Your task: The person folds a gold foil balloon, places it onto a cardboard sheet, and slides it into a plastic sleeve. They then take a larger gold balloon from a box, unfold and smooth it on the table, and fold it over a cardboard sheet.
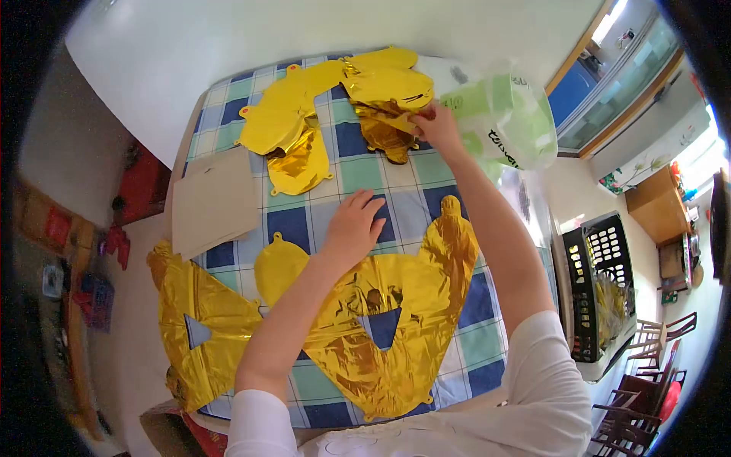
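My right hand (435,126) pinches the right edge of a folded gold foil piece (388,91) at the back of the table. My left hand (355,222) rests on the checked cloth with its fingers apart, holding nothing. Left of the folded piece lies another gold foil piece (293,103) with small round tabs. Nearer to me, under my left forearm, a large flat foil piece (373,335) with a triangular opening is spread out. Beside it at the left is a foil shape (205,327) with a smaller opening.
Beige cardboard sheets (215,202) lie at the table's left edge. A clear and green plastic bag (506,122) sits at the back right. Right of the table stands a black basket (601,286) with foil packets inside. Chairs (640,396) stand farther right.
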{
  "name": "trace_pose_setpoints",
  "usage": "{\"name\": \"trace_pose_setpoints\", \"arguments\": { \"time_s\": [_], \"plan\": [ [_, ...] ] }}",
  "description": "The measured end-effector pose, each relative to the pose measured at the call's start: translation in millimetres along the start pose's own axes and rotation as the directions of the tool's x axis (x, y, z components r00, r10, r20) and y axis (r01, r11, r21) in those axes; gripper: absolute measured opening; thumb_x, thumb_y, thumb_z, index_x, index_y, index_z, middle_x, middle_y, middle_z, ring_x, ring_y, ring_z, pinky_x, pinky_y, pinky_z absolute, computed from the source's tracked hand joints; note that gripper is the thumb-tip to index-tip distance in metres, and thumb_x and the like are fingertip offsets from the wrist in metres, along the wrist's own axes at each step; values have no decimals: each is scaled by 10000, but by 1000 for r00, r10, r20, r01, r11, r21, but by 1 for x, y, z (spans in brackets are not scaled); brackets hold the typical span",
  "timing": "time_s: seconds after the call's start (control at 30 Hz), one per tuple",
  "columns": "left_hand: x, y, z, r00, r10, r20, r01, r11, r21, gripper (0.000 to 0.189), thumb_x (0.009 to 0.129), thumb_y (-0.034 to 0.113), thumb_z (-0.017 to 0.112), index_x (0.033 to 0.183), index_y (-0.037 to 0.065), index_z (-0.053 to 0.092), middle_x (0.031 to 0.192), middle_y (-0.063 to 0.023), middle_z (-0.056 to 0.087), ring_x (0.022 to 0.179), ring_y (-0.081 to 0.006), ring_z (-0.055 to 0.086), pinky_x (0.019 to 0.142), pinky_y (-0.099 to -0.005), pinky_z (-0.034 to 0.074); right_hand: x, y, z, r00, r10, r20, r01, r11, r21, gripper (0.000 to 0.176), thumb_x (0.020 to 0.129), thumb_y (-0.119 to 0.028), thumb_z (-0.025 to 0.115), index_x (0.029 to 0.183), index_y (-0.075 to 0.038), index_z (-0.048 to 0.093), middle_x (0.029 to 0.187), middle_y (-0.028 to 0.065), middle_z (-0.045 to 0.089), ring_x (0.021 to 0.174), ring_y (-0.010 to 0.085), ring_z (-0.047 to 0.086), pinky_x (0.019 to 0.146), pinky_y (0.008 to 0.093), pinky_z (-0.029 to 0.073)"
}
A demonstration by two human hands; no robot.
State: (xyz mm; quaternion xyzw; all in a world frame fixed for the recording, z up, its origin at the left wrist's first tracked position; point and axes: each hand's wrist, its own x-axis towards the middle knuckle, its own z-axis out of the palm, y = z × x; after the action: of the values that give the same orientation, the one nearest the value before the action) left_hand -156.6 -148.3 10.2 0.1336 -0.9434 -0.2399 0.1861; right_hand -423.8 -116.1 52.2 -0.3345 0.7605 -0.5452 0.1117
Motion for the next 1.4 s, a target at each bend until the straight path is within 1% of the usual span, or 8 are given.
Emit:
{"name": "trace_pose_setpoints", "arguments": {
  "time_s": [0.2, 0.33, 0.6, 0.83, 1.0, 1.03, 1.1, 1.4],
  "plan": [
    [52, -31, 2, 933, -341, 119, 354, 798, -488, 350, 899, 249, 592, 1155, 10, 573, 1142, -165, 610, 1031, -323, 606, 895, -407, 493, -4, -16, -4, 979, 28, 203, -48, 994, 95, 163, 817, -64, 693, 866, 30, 568, 752, 105, 659, 615, 147, 657, 492, 263, 509],
    [98, -28, -29, 669, -550, 501, 477, -199, -856, 394, 948, 292, 530, 1177, -29, 542, 1072, -172, 637, 973, -261, 649, 823, -379, 541, -38, -41, -15, 934, 36, 355, -20, 999, -47, 187, 821, -95, 707, 915, 8, 582, 722, 71, 660, 628, 121, 658, 543, 237, 533],
    [92, -16, -17, 725, -569, 389, 425, -75, -902, 285, 896, 170, 609, 1040, -73, 567, 904, -163, 619, 873, -294, 668, 679, -359, 591, -19, -40, -40, 980, -34, 196, -30, 950, 312, 175, 925, -172, 595, 969, -3, 589, 908, 117, 658, 807, 167, 674, 683, 243, 528],
    [76, -14, -57, 854, -491, 172, 65, -227, -972, 302, 870, 153, 648, 1119, 7, 558, 1017, -111, 623, 969, -265, 638, 756, -347, 563, 94, -69, -50, 918, -368, -148, 291, 879, -378, 246, 825, -257, 629, 861, -15, 607, 773, 159, 643, 704, 304, 633, 660, 399, 499],
    [31, 37, -193, 665, -505, -550, -297, 497, -815, 428, 897, 173, 595, 1273, 3, 480, 1278, -152, 504, 1144, -262, 527, 901, -340, 481, 181, -120, -75, 734, -523, -432, 355, 839, -413, 309, 826, -297, 638, 879, 5, 600, 840, 243, 641, 843, 352, 639, 731, 467, 483],
    [29, 42, -216, 557, -577, -597, -478, 365, -799, 530, 914, 158, 554, 1391, 1, 384, 1412, -190, 413, 1274, -322, 442, 1014, -397, 430, 154, -148, -86, 752, -527, -396, 450, 849, -277, 280, 838, -269, 610, 849, 9, 575, 771, 214, 627, 781, 359, 627, 671, 441, 478],
    [-13, 19, -272, 873, -109, -476, -444, -582, -681, 678, 906, 110, 505, 1475, 0, 155, 1516, -207, 224, 1385, -344, 275, 1063, -451, 371, 152, -177, -95, 603, -603, -522, 485, 797, -359, 156, 851, -142, 589, 851, 13, 568, 744, 198, 617, 721, 303, 619, 639, 391, 474],
    [-115, -20, -318, 677, 63, -734, -648, -423, -634, 737, 894, 49, 414, 1485, -4, -23, 1561, -183, 57, 1445, -297, 103, 1132, -482, 207, 128, -174, -91, 619, -629, -469, 564, 773, -291, 142, 865, -110, 580, 908, 23, 552, 901, 200, 665, 841, 337, 646, 730, 387, 493]
  ]
}}
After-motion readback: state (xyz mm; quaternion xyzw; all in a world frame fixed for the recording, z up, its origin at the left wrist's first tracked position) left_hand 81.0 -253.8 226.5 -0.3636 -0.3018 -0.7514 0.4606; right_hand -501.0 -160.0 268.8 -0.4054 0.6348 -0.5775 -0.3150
